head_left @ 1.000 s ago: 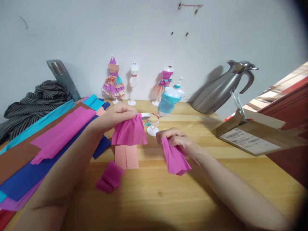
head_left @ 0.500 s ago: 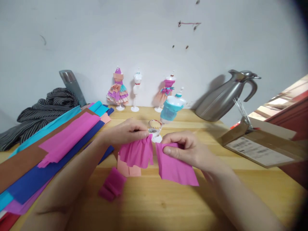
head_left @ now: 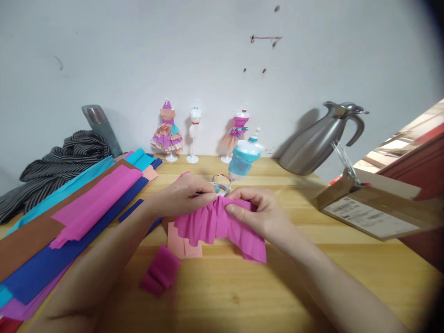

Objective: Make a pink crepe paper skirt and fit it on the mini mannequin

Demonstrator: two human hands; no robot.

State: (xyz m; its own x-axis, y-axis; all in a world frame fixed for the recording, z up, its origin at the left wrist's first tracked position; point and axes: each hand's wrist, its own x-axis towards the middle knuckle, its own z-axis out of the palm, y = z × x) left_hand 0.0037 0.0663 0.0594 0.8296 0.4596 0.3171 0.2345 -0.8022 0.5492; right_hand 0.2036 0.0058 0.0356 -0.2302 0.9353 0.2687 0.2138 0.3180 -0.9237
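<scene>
My left hand [head_left: 187, 196] pinches the gathered top edge of a pleated pink crepe paper strip [head_left: 197, 227]. Between thumb and fingers, my right hand [head_left: 253, 210] grips a flatter pink crepe paper piece [head_left: 248, 240]. The two pieces meet between my hands; I cannot tell whether they overlap or are joined. Just behind stands a small white dress form [head_left: 244, 159] wrapped in turquoise paper, and a roll of tape [head_left: 220, 188] lies by its base. Below my left hand are a peach paper piece [head_left: 183, 245] and a folded magenta paper piece [head_left: 161, 272].
Crepe paper sheets [head_left: 100, 203] in several colours pile up at left, beside a striped cloth [head_left: 69, 157] and a flask [head_left: 102, 127]. Dress forms [head_left: 167, 134] line the wall. A metal jug [head_left: 317, 141] and a cardboard box [head_left: 374, 208] occupy the right.
My right hand has moved its pink piece left, closing the gap to the gathered strip in my left hand. The view has shifted slightly.
</scene>
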